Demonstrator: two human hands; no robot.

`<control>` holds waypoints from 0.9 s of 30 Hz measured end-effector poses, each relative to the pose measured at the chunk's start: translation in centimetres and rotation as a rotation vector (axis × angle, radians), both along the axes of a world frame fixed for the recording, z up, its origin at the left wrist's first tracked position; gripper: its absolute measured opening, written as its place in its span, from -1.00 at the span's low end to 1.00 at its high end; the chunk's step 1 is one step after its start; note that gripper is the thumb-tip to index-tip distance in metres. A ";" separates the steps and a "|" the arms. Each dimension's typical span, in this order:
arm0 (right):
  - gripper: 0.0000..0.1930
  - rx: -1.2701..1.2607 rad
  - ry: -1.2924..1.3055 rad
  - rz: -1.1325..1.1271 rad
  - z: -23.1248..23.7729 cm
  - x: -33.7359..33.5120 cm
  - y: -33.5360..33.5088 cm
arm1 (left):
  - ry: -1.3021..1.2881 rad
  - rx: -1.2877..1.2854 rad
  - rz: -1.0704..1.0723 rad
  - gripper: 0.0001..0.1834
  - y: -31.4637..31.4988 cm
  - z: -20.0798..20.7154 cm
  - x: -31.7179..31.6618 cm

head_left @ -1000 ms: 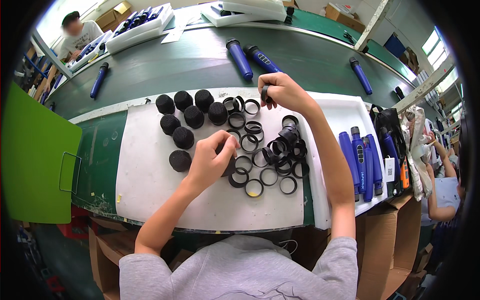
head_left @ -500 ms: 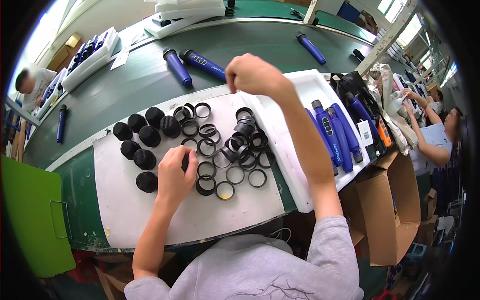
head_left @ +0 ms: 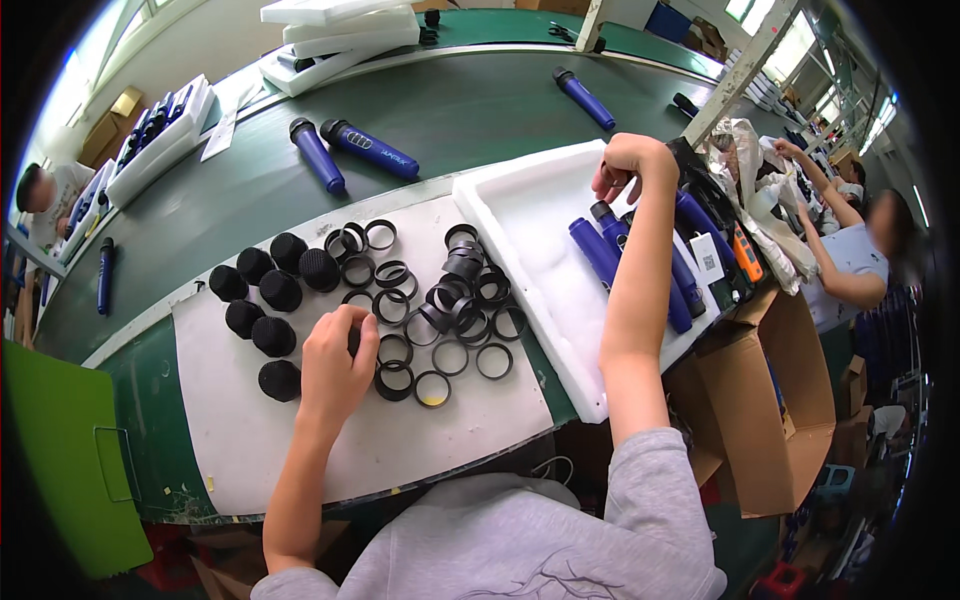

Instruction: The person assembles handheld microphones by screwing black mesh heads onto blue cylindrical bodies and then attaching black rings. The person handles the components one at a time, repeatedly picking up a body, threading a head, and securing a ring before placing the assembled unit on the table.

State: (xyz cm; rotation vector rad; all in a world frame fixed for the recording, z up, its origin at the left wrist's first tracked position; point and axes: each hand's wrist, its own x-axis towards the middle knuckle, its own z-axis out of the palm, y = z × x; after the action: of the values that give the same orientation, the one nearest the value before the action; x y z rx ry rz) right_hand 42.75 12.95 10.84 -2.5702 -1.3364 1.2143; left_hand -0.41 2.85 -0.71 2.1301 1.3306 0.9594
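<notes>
- Head view: my left hand (head_left: 335, 365) is curled down over a black ring (head_left: 354, 340) on the white mat (head_left: 230, 440); whether it grips, I cannot tell.
- My right hand (head_left: 632, 165) is loosely closed above the white foam tray (head_left: 525, 215), right of the mat; I see nothing in it.
- Blue cylinders (head_left: 598, 250) lie in that tray.
- Black caps (head_left: 262, 300) sit on the mat's left part, loose rings (head_left: 445, 300) at its middle.
- Beyond the mat runs a green conveyor belt (head_left: 240, 190); a cardboard box (head_left: 775, 400) stands right of the tray.

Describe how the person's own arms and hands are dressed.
Both hands, the left hand and the right hand, are bare: no gloves, rings or watch visible. The forearms are uncovered too. Grey sleeves of a sweatshirt are pushed up to about the elbows.
</notes>
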 end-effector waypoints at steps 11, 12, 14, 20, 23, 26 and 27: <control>-0.65 -0.083 -0.129 0.041 -2.7 -5.7 4.0 | -0.005 0.034 -0.024 -0.86 0.1 -0.5 -0.5; -0.65 -0.064 -0.123 -0.002 -2.3 -5.2 3.4 | -0.006 0.035 -0.039 -0.86 0.1 -0.3 -0.2; -0.64 -0.029 -0.109 -0.080 -1.6 -4.6 2.2 | -0.005 0.034 -0.063 -0.86 0.2 0.1 0.2; -0.68 -0.071 -0.029 -0.055 -2.9 -5.1 2.8 | 0.031 0.025 -0.043 -0.86 -0.1 0.1 -0.1; -0.65 -0.084 -0.055 -0.067 -2.4 -5.4 2.5 | 0.024 0.012 -0.055 -0.86 0.1 0.0 -0.1; -0.65 -0.032 -0.079 -0.079 -2.1 -4.5 2.4 | 0.022 0.032 -0.052 -0.86 0.0 0.2 0.0; -0.65 -0.018 -0.087 -0.095 -2.0 -4.2 2.3 | 0.024 0.031 -0.051 -0.86 0.0 0.2 0.0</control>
State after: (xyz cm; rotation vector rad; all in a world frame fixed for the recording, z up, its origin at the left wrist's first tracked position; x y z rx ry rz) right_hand 38.57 15.24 8.86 -2.6938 -1.2061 1.1174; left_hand -0.37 2.83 -0.53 2.1948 1.2740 0.9420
